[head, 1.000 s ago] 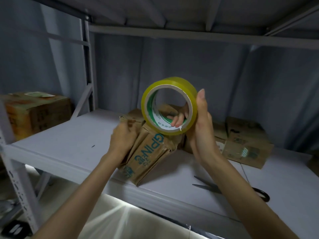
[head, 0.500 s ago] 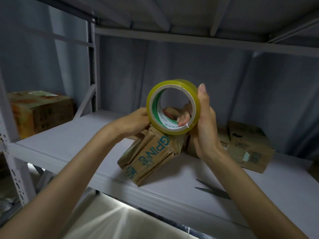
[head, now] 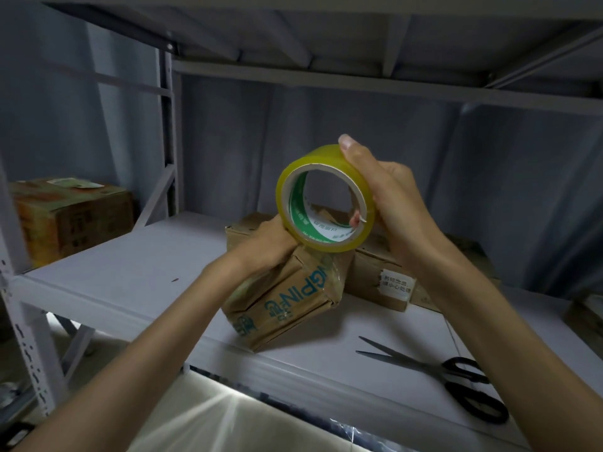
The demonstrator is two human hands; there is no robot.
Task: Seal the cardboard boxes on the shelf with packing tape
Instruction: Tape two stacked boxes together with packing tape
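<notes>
A yellowish roll of packing tape (head: 326, 238) is held up above the shelf by my right hand (head: 391, 203), thumb over its top and fingers through the core. Under it a brown cardboard box with blue-green lettering (head: 284, 301) stands tilted on the white shelf (head: 137, 269). My left hand (head: 264, 246) rests on the box's upper left corner, right beneath the roll; its fingertips are hidden behind the roll. A second cardboard box with a white label (head: 381, 278) lies behind, to the right.
Black-handled scissors (head: 456, 380) lie open on the shelf's front right. A worn box (head: 68, 216) stands on the neighbouring shelf at left. More cardboard sits at the far right edge (head: 584, 311). A grey upright post (head: 168, 132) and the upper shelf bound the space.
My right hand has turned the roll so the thumb now lies over its top. My left hand stays low at the tilted box's corner, under the roll. The view came closer.
</notes>
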